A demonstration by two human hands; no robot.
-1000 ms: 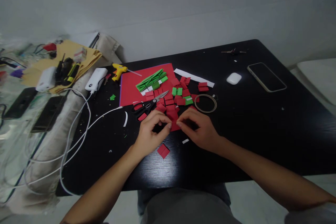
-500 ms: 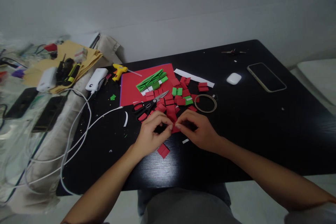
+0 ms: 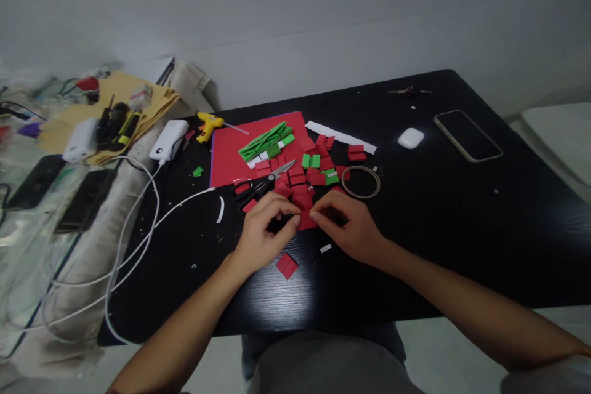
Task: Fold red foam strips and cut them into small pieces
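Observation:
A piece of red paper (image 3: 306, 220) spans the small gap between my two hands. My left hand (image 3: 265, 231) pinches its left side between thumb and fingertips, and my right hand (image 3: 348, 225) has its fingers closed at the right side. Just beyond lie several folded red paper pieces (image 3: 298, 178), with green ones (image 3: 311, 161) among them. Black-handled scissors (image 3: 263, 184) rest on the pile near my left hand, blades partly apart. One folded red paper square (image 3: 287, 266) lies on the table closer to me. A small white paper scrap (image 3: 325, 249) is below my right hand.
Red sheets (image 3: 226, 157) hold a green folded paper strip (image 3: 265, 141). Nearby are a yellow glue gun (image 3: 210, 127), a tape ring (image 3: 361, 182), a white strip (image 3: 341, 137), an earbud case (image 3: 410, 138) and a phone (image 3: 468, 135). White cables (image 3: 157, 215) cross the table's left side.
My hands have drawn slightly apart, showing more of the red paper between them. The things lying on the table have stayed in place.

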